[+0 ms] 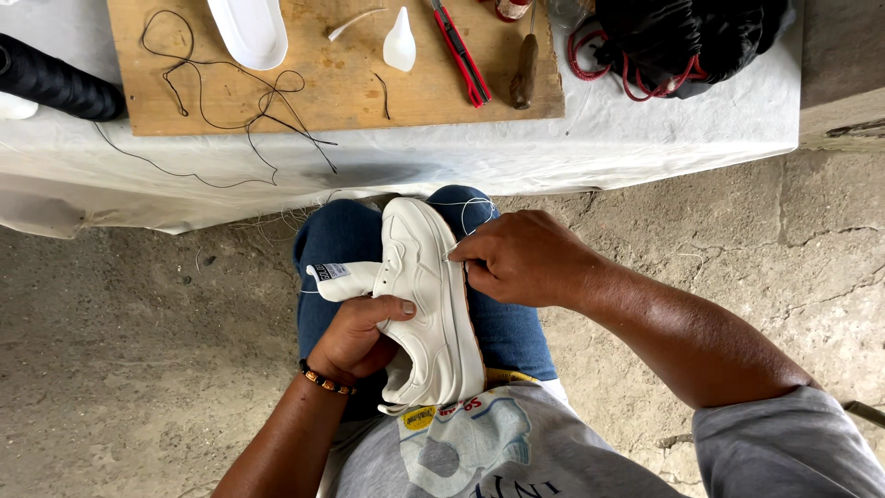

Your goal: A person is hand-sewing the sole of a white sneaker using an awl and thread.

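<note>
A white sneaker (426, 304) rests on its side on my lap, over blue jeans. My left hand (355, 337) grips it from the opening side, thumb across the upper. At the edge of the sole, my right hand (521, 258) pinches something small where a thin white thread (470, 205) loops up; whatever it pinches is too small to make out. The shoe's tongue with a label sticks out to the left.
A cloth-covered table (553, 148) stands ahead, bearing a wooden board (323, 92) with black thread, a white insole (249, 32), a red utility knife (461, 55) and a wooden-handled awl (525, 69). A black bag with red cord (682, 41) sits at right. Concrete floor lies around.
</note>
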